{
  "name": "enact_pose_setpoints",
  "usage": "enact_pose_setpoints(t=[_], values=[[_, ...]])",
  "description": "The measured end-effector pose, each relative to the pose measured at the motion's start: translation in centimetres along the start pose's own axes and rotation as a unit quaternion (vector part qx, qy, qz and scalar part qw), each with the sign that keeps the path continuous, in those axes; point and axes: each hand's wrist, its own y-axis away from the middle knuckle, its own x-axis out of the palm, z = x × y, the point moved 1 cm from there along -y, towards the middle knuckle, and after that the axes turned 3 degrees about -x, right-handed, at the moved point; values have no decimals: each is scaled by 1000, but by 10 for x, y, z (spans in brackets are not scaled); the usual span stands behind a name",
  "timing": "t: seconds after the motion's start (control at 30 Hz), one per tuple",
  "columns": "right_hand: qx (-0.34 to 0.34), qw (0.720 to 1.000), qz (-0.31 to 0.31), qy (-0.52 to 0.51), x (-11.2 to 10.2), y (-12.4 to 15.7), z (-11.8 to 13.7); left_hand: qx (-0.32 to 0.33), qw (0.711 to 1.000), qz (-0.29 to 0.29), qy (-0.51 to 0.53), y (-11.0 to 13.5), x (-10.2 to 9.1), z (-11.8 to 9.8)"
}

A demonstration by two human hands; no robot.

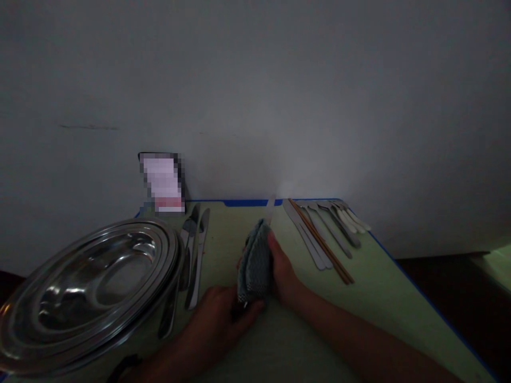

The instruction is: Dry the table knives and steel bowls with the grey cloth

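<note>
A grey-blue textured cloth (256, 263) is folded around a table knife (271, 206), in front of me over the table. Only the pale, blurred blade sticks out past the cloth's far end; the middle is covered. My right hand (284, 274) is closed around the cloth from the right side, thumb along its top. Below the cloth, my left hand (220, 313) is closed at the knife's near end, where a small metal glint shows. Its grip is dark and partly hidden.
Stacked steel plates (99, 284) fill the left side. Beside them lie several knives and other cutlery (196, 266). On the right are knives (315, 250), wooden chopsticks (323, 244), spoons and white-handled pieces (351, 218). A phone (163, 183) leans against the wall behind the blue-edged table (399, 308).
</note>
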Motion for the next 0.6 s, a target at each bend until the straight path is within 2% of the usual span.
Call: enact_pose_setpoints(t=[0.17,0.33,0.47,0.6], values=[[34,998,-49,24,-1,-4,1,22,1000,4,-8,2,-2,-1],[97,995,-30,-13,-2,-7,6,93,994,27,-46,5,0,1],[101,994,-23,-45,-7,-15,13,150,984,22,-90,10,-1,-2],[88,989,-80,-90,-21,-29,20,198,972,28,-124,15,-2,-4]])
